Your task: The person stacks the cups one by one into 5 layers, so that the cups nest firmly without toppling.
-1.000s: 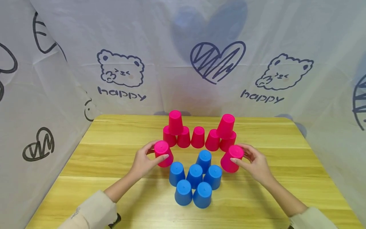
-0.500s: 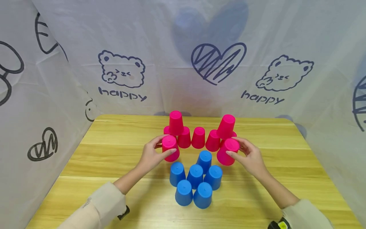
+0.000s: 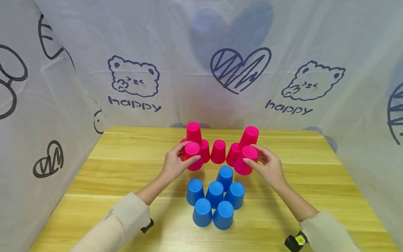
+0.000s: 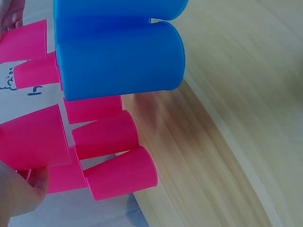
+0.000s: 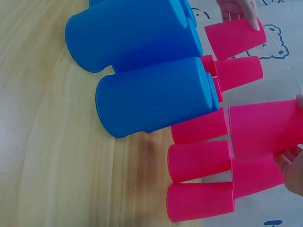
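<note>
My left hand (image 3: 175, 163) grips an upside-down pink cup (image 3: 193, 151) by its sides, thumb in front. A matching pink cup (image 3: 246, 160) is held the same way by my right hand (image 3: 270, 170). Both held cups hang above the table, as the left wrist view shows for one cup (image 4: 35, 137) and the right wrist view for the other (image 5: 265, 127). Behind them stands a row of upside-down pink cups (image 3: 218, 152), partly hidden. A second-tier pink cup sits on the left pair (image 3: 193, 131) and another on the right pair (image 3: 250, 135).
Several upside-down blue cups (image 3: 215, 193) stand close together in front of the pink row, between my forearms. They are on a wooden table (image 3: 126, 164). A white printed cloth (image 3: 189, 87) hangs behind the table and along both sides.
Both hands have moved inward and away from me with their pink cups, toward the second-tier cups at the back. The blue cups and the standing pink cups have stayed put.
</note>
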Demonstrator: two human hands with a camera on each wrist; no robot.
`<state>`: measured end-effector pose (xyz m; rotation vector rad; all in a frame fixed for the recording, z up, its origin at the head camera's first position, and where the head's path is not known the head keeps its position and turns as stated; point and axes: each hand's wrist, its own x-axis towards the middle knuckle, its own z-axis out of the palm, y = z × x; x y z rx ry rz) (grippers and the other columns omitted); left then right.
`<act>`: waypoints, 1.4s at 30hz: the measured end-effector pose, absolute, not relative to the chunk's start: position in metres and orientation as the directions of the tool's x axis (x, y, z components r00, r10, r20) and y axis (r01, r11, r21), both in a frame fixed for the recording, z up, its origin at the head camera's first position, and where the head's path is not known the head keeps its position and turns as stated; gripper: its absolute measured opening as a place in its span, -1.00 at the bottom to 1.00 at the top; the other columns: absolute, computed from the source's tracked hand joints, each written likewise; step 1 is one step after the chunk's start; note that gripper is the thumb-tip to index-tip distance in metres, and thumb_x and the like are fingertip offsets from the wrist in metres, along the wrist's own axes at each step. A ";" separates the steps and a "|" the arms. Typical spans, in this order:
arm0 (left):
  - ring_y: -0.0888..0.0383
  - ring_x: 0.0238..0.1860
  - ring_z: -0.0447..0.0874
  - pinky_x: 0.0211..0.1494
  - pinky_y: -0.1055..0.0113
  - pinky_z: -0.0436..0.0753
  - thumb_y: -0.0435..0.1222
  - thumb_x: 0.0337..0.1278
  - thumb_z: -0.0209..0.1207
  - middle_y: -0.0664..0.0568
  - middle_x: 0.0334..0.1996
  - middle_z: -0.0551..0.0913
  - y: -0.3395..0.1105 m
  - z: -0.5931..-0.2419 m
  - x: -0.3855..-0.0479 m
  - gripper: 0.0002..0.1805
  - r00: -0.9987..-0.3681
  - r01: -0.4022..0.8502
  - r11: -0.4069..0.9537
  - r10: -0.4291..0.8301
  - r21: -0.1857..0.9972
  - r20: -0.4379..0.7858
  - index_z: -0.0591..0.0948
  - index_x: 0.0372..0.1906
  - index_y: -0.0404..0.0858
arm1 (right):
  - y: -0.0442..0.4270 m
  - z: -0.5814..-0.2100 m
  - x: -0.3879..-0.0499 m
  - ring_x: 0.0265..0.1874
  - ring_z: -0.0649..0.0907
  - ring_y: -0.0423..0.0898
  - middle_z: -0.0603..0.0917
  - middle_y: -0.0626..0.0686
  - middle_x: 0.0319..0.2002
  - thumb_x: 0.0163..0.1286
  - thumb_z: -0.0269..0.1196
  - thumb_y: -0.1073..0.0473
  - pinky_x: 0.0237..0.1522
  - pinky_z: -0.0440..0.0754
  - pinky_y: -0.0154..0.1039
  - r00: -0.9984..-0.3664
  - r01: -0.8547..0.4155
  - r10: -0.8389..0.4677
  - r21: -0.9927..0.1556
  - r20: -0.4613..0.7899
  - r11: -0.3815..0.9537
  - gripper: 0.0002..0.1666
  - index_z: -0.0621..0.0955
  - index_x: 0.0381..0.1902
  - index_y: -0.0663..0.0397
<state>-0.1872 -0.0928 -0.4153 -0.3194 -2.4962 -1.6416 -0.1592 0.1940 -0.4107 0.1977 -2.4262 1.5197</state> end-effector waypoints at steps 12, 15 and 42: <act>-0.03 0.04 0.55 -0.04 0.15 0.66 -0.22 -0.08 0.37 -0.12 0.03 0.58 -0.068 -0.411 -0.196 -0.37 -0.965 0.261 0.398 0.083 0.879 0.248 0.46 0.17 -0.25 | 0.172 -0.408 -0.177 0.06 0.56 0.13 0.54 0.24 0.09 0.16 0.34 0.18 0.07 0.55 -0.02 -0.965 -0.222 0.038 -0.885 0.260 0.409 -0.39 0.45 0.16 0.19; -0.03 0.07 0.54 -0.03 0.14 0.66 -0.21 -0.07 0.36 -0.11 0.04 0.58 -0.062 -0.410 -0.198 -0.38 -0.969 0.245 0.396 0.067 0.885 0.239 0.46 0.17 -0.24 | 0.167 -0.407 -0.181 0.07 0.56 0.12 0.54 0.23 0.09 0.16 0.33 0.21 0.09 0.55 -0.02 -0.965 -0.219 0.043 -0.887 0.258 0.406 -0.39 0.44 0.16 0.20; -0.07 0.08 0.57 0.06 0.13 0.62 -0.26 -0.02 0.32 -0.16 0.04 0.59 -0.023 -0.408 -0.217 -0.40 -0.948 0.303 0.473 0.061 0.827 0.312 0.41 0.16 -0.33 | 0.135 -0.414 -0.203 0.12 0.53 0.14 0.54 0.24 0.12 0.16 0.33 0.20 0.13 0.53 -0.04 -0.915 -0.233 0.200 -0.863 0.351 0.447 -0.36 0.43 0.19 0.27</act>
